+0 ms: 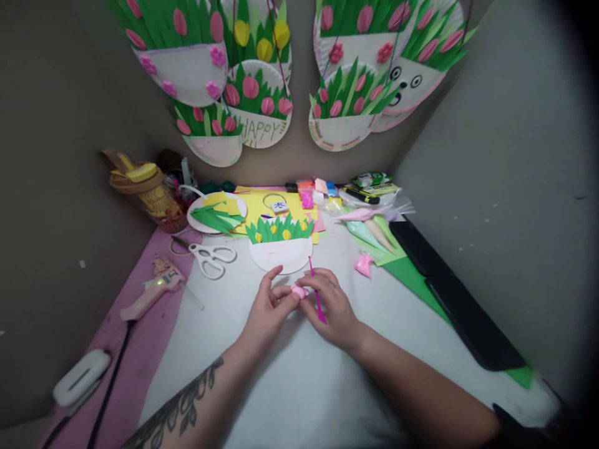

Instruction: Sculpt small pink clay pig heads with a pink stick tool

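Head view: left hand (268,307) and right hand (336,310) pinch a pink lump (299,291), partly hiding its shape.

Along the left edge of the desk (206,330) we log a pink glue gun (152,293), a white rounded object (91,362) nearer the front. White-handled scissors (195,249) lie inward, farther back. Far left corner: we find a tumbler (156,196). Right edge: long black object (472,324). Above the far edge we note flower-decorated paper plates (180,75).

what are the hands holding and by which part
The left hand and right hand pinch a pink lump by its edges; the right also holds a magenta stick around its middle.
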Demonstrator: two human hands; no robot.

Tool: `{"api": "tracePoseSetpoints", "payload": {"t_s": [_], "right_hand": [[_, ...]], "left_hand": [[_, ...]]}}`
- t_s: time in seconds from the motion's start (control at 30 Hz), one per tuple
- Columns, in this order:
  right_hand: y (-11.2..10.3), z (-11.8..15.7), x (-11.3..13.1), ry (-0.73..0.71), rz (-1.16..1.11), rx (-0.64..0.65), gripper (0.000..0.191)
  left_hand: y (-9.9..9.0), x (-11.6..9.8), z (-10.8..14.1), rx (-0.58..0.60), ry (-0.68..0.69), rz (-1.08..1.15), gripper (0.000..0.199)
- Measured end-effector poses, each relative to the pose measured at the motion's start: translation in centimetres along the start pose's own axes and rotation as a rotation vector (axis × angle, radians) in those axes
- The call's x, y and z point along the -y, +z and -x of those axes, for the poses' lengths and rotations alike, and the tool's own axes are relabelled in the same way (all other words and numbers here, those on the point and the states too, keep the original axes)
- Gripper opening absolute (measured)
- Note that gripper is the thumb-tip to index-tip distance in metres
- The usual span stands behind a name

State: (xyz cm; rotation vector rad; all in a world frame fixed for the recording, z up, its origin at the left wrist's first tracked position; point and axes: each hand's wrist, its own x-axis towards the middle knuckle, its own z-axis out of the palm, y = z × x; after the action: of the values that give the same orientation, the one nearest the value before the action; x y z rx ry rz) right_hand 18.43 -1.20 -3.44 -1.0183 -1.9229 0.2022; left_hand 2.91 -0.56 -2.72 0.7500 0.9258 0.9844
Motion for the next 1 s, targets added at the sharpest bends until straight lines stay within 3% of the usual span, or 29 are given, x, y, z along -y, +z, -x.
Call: {"api": "tracePoseSetpoints", "payload": {"t_s": [0.33,1.0], "right_hand": [[0.12,-0.14,-0.08,0.025,0.002,0.012,0.039],[0.13,-0.13,-0.1,0.043,-0.025,0.011,0.039]], "left_hand": [[-0.11,0.14,-0.2,-0.013,0.027,-0.074,0.071],[-0.09,0.32,-0.31,-0.042,0.017,-0.018,0.076]]}}
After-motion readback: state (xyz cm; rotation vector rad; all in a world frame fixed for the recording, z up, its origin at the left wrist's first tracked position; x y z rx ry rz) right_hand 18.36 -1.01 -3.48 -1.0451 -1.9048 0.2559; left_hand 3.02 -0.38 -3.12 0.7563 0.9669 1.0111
